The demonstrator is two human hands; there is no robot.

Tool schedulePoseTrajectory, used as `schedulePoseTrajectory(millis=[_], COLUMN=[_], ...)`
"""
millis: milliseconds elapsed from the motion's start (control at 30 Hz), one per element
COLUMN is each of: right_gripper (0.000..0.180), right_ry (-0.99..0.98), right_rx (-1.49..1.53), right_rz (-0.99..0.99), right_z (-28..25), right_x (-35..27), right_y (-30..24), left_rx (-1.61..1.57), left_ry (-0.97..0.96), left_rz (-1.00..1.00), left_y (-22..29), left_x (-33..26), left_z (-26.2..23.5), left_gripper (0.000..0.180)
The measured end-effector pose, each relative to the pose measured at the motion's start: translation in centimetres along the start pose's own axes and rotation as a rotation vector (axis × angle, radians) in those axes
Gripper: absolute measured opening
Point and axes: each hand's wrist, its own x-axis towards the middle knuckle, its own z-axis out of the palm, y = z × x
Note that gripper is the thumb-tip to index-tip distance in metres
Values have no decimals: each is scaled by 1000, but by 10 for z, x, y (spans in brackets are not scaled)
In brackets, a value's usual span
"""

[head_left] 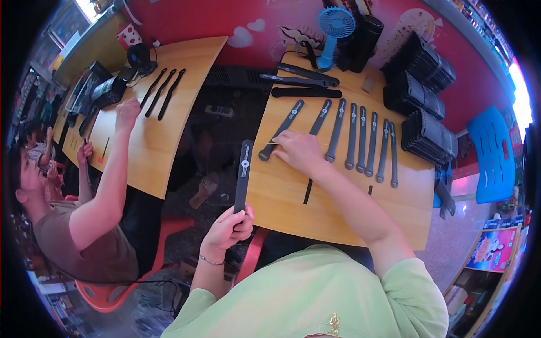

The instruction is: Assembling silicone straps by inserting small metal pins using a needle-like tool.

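Observation:
My left hand (230, 226) grips the lower end of a long flat black strap (243, 174) and holds it upright off the left edge of the wooden table (293, 208). On the table, my right hand (298, 151) pinches a thin pale strip (269, 144) next to a black strap (280, 130) lying at the left of a row. Several more black straps (360, 139) lie side by side to its right. A thin dark strip (307, 191) rests on the wood just below my right wrist.
Stacks of black straps (425, 107) sit at the table's right. A blue fan (333, 28) and black cylinders stand at the back. On the left a seated person's hand (127, 112) rests on another wooden table (152, 146) holding three black straps (160, 93). Blue plastic chair (493, 158) at right.

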Motion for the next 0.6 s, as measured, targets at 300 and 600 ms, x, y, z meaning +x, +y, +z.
schedulePoseTrajectory(millis=[300,600], right_gripper=[21,12], right_ry=[145,198], right_rx=[258,514], right_rz=[95,497], right_z=[-35,-89], right_x=[-50,-174], right_y=[-2,8], left_rx=[-50,121], left_ry=[-54,-136], left_rz=[54,101], left_y=[-16,-31], left_x=[29,86], left_z=[22,79], left_gripper=[44,40])
